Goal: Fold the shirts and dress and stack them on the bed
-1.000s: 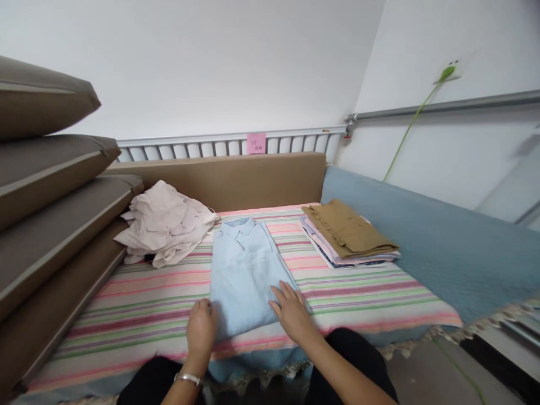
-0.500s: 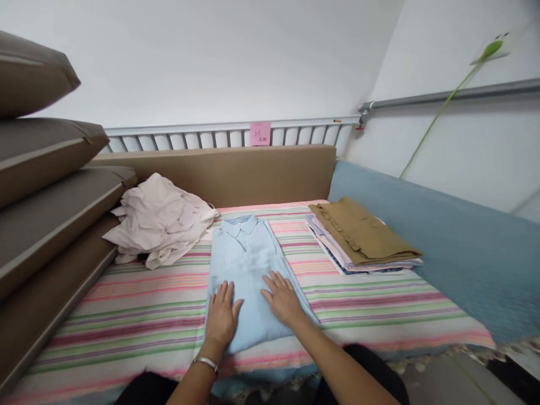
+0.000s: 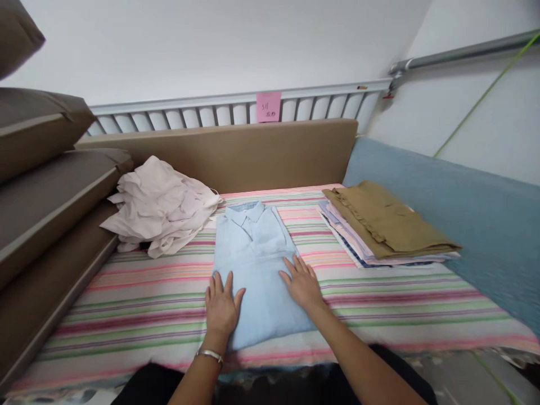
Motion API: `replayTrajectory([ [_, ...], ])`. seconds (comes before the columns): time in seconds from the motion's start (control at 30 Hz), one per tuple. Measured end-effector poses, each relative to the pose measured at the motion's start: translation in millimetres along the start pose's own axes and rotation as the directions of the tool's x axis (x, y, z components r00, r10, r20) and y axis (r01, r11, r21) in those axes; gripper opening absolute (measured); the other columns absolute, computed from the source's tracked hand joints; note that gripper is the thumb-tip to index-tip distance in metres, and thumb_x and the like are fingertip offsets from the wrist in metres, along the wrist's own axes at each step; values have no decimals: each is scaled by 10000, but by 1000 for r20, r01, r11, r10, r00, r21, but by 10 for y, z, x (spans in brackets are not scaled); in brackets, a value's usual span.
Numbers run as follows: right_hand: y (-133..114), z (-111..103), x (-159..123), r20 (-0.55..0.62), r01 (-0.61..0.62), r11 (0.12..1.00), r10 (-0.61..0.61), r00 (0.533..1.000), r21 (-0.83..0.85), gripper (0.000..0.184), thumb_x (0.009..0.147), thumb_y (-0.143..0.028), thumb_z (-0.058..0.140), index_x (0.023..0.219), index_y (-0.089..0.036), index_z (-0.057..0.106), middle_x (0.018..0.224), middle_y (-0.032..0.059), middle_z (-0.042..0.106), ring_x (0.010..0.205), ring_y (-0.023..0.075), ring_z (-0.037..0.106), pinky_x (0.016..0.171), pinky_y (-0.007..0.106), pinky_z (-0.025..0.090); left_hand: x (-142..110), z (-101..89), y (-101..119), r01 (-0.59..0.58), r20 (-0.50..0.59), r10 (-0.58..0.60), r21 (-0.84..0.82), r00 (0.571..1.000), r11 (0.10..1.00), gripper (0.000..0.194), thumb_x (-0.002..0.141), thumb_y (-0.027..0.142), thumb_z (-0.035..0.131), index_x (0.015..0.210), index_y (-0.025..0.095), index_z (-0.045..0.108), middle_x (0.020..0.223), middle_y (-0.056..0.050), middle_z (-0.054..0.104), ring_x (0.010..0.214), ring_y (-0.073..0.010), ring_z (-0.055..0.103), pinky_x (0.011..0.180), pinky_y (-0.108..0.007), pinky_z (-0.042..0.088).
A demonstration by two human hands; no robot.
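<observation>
A light blue collared shirt (image 3: 259, 281), folded into a long flat shape, lies in front of me with its collar at the far end. My left hand (image 3: 223, 306) rests flat on its left edge, fingers apart, a silver bangle around the wrist. On the shirt's right edge lies my right hand (image 3: 302, 283), also flat with spread fingers. Neither hand grips the cloth. The lower right edge of the shirt is partly covered by my right hand and forearm.
A striped cloth (image 3: 147, 309) covers the surface. Crumpled pale garments (image 3: 162, 205) lie at the left, beside stacked brown cushions (image 3: 54, 197). A folded pile topped by a brown garment (image 3: 388, 219) lies right. A brown backrest (image 3: 240, 157) and blue bolster (image 3: 422, 174) border the surface.
My right hand has slid outward to the shirt's right edge, while my left hand stays near the left edge. The camera view has tilted down and shifted slightly.
</observation>
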State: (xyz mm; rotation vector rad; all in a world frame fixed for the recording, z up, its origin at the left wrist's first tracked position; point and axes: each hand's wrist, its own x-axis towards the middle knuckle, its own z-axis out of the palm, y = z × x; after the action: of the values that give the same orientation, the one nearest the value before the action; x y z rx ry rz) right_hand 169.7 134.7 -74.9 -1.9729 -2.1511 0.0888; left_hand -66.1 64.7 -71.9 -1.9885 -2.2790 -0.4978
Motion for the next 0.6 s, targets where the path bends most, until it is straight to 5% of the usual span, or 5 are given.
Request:
replayTrajectory([
  [0.6, -23, -5, 50, -30, 0, 1000, -1, 1000, -6, 571, 881, -564, 304, 1364, -277, 402, 1460, 93, 323, 1356, 248, 252, 1084, 451, 178, 49, 167, -56, 57, -26, -56, 23, 998, 998, 565, 846, 527, 398, 1344, 261, 404, 1413, -173, 378, 1319, -356, 290, 1018, -518, 288],
])
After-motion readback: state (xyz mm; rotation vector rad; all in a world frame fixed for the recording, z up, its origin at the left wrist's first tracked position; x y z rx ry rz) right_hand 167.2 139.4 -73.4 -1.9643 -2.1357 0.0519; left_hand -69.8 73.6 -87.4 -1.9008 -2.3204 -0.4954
